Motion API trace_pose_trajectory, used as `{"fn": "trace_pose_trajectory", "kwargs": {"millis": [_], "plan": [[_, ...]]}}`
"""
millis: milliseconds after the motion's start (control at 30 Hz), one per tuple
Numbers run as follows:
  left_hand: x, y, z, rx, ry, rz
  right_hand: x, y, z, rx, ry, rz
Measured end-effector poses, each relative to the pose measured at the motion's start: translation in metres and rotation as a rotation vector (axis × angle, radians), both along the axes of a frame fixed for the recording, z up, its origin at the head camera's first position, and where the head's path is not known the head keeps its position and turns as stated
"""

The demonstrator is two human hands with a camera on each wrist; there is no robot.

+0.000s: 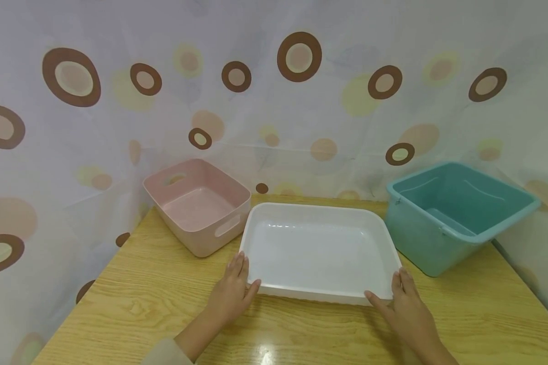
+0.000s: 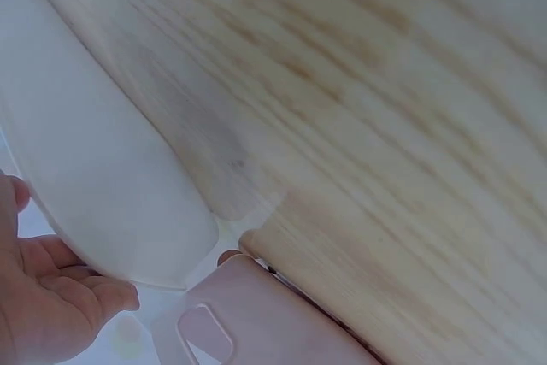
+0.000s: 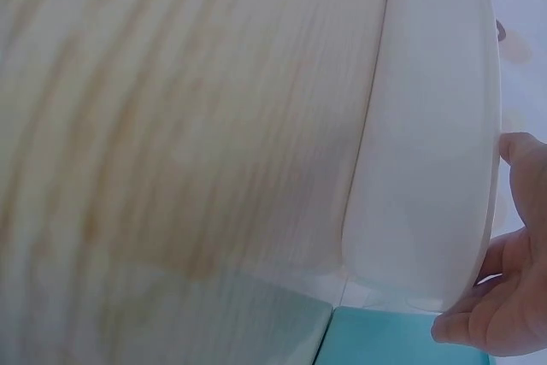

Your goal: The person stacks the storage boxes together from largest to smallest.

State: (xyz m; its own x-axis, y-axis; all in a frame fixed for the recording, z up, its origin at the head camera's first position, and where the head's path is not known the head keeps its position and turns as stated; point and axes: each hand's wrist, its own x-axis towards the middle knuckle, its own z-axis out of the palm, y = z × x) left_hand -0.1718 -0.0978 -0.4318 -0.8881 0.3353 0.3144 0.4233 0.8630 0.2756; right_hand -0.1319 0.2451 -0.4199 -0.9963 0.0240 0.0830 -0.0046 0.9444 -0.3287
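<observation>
Plastic, by its look, forms the pink bin (image 1: 196, 208) at the left of the desk (image 1: 173, 291); its walls seem thin, and the slot in its near side would serve you as a handle. Just right of it, your left hand's grip (image 1: 230, 294) holds the near left corner of the white tray (image 1: 319, 251), thumb on the near rim and fingers along the left side. The tray sits between the two bins and appears to rest on the desk, its long rim facing you and its inside bare. Judge it light for its breadth and fairly stiff, though a wide, shallow piece like this may flex a little if you load one corner only. Its glossy surface looks smooth, so expect it to slide under dry fingertips; it hardly seems fragile. The rim is the best hold, at both ends at once, with fingers under the lip for support. Your right hand's grip (image 1: 408, 312) mirrors the left, holding the near right corner with thumb on the near rim and fingers on the right side. Farther right stands the teal bin (image 1: 417, 238), deeper and probably stiffer, its thick rolled rim the natural place to take it.
</observation>
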Motion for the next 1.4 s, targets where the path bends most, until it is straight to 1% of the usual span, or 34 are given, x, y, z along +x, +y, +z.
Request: {"fn": "trace_pose_trajectory", "kwargs": {"millis": [167, 367, 700, 967, 1167, 1400], "plan": [[0.001, 0.0, 0.001, -0.001, -0.019, 0.003, 0.0, -0.001, 0.0, -0.008, -0.015, -0.006], [0.002, -0.001, 0.0, 0.008, -0.014, 0.006, 0.001, -0.001, 0.0, -0.008, -0.025, -0.01], [0.004, 0.001, 0.001, 0.007, 0.001, -0.004, 0.007, 0.001, 0.002, -0.002, 0.001, 0.004], [0.009, -0.001, 0.0, 0.004, 0.011, 0.002, 0.01, 0.0, 0.001, -0.002, 0.004, -0.005], [0.014, -0.002, 0.0, 0.006, -0.009, 0.0, 0.014, -0.001, 0.002, -0.004, -0.029, -0.02], [0.016, -0.003, 0.0, -0.001, -0.003, 0.006, 0.015, -0.001, 0.0, -0.004, -0.082, -0.033]]}}
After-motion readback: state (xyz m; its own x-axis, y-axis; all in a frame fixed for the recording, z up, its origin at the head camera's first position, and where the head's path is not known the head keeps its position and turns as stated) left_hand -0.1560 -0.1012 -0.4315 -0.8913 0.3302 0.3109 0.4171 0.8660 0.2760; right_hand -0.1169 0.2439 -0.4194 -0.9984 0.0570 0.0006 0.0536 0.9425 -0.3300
